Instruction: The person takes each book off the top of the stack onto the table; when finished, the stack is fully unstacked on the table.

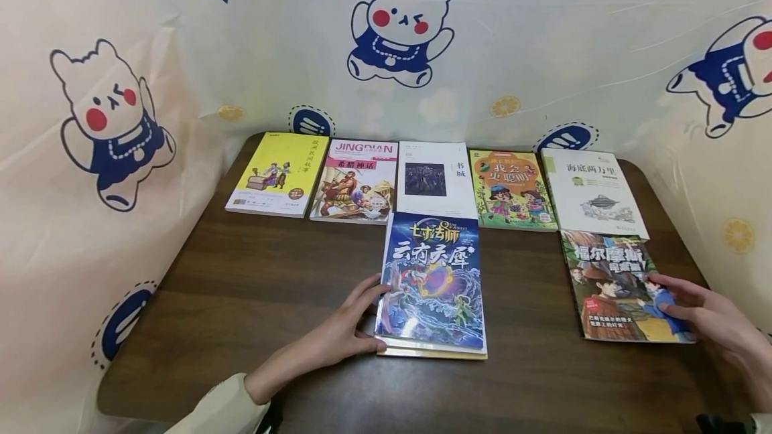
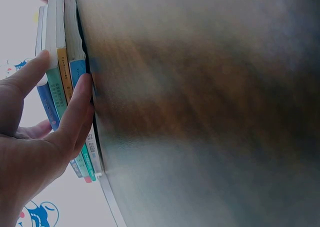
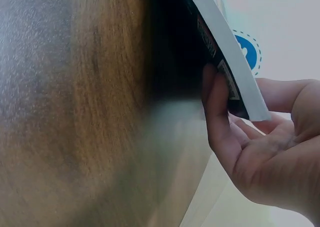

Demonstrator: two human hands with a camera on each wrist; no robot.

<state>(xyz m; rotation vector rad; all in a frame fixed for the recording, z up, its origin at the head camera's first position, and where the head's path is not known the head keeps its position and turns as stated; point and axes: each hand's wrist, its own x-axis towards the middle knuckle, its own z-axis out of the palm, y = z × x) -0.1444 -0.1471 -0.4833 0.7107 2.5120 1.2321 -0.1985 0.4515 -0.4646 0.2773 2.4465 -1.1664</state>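
A stack of books stands in the middle of the table, topped by a blue fantasy-cover book [image 1: 431, 300]; a yellowish edge shows beneath it. My left hand [image 1: 334, 337] rests against the stack's left side. In the left wrist view its thumb and fairly straight fingers touch the book spines [image 2: 59, 87]. At the right, my right hand [image 1: 718, 320] pinches the right edge of a paperback [image 1: 615, 300] with a brown-hatted figure on its cover. The right wrist view shows fingers under this paperback [image 3: 235, 62], the thumb on the other side, and its edge raised from the table.
Along the back lie a yellow book [image 1: 277, 176], a pink-titled book [image 1: 356, 179], a white book [image 1: 443, 186], an orange-and-green children's book [image 1: 512, 189] and another white book [image 1: 594, 193]. A bear-print cloth [image 1: 482, 32] hangs around the dark wooden table [image 1: 241, 307].
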